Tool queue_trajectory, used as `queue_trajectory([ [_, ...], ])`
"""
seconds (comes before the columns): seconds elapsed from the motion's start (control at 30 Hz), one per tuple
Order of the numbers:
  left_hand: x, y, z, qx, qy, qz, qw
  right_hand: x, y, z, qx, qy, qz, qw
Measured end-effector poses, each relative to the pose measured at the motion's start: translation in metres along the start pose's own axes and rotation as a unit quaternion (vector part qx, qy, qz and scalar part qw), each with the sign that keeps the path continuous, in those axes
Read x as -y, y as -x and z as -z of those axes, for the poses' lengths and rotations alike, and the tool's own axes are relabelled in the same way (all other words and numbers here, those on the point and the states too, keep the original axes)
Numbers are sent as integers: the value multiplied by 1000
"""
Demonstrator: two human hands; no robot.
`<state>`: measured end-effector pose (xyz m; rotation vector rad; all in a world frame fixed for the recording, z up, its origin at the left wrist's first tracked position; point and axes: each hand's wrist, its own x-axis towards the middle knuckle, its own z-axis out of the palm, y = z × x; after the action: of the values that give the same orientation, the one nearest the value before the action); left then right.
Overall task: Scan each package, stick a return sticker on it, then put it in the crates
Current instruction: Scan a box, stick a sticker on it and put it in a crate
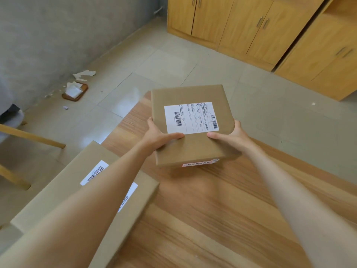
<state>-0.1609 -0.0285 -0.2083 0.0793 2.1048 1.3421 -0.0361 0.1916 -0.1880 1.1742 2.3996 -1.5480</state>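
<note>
1. The left hand grasps the left side of a square brown cardboard package: its thumb lies flat on the top face just below the label, and its other fingers curl under the edge, out of sight.
2. The right hand grasps the right side the same way, thumb on top and pointing inward, the remaining fingers wrapped round the edge.
3. The package is held between both hands above the far left corner of the wood-grain laminate worktop; whether it touches the surface cannot be told.
4. A white printed shipping label with barcodes covers the top face; a red-and-white strip runs along the near side.
5. A larger, paler cardboard box with white barcode labels sits at the worktop's left edge, under the left forearm.
6. Beyond lie a glossy pale tiled floor, yellow wooden cabinets, a grey wall, and paper scraps on a small brown tray.
</note>
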Motion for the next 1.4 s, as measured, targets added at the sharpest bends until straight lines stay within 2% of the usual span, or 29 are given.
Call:
queue_trajectory([
  [0.13,-24,38,-34,26,9,-24,999,-8,41,51,-30,1,12,999],
  [0.3,-24,108,-93,45,11,-39,998,-56,111,105,-40,-1,-2,999],
  [0.5,21,186,-169,74,8,-22,997,-143,189,140,-33,-13,-30,999],
  [0.7,71,234,-221,79,-8,16,997,-222,226,148,-16,-21,-59,998],
  [0.9,105,255,-244,45,-17,38,998,-263,227,141,10,-16,-57,998],
  [1.2,119,250,-255,19,-34,60,997,-281,216,134,17,-40,-57,997],
  [1.3,112,248,-252,15,-92,73,993,-279,219,133,12,-18,-61,998],
  [1.4,93,241,-245,-1,-205,41,978,-274,231,131,-56,-9,-66,996],
])
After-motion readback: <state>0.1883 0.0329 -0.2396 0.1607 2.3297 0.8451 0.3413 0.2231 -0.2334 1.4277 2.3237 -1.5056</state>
